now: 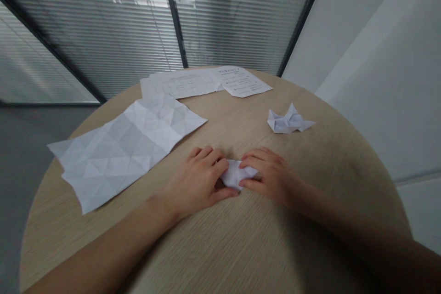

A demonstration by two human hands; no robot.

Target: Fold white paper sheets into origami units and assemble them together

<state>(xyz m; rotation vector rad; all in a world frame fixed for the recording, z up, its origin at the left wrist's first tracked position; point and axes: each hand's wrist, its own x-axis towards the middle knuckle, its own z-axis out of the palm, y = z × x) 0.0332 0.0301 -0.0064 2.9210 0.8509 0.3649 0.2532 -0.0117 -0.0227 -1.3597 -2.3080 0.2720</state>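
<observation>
A small folded piece of white paper (234,173) lies on the wooden table between my two hands. My left hand (205,174) grips its left side, with the fingers curled at the far edge and the thumb along the near edge. On the right side, my right hand (268,172) pinches the paper between its fingers and thumb. Parts of the folded paper are hidden under the fingers. Beyond my right hand sits a finished-looking origami shape (288,120) of white paper with pointed tips.
Creased, unfolded white sheets (127,147) spread over the left of the round table (213,257), partly past its edge. Printed papers (193,82) lie at the far edge. Behind the table are glass panels with blinds (241,18); a white wall (386,69) stands at the right.
</observation>
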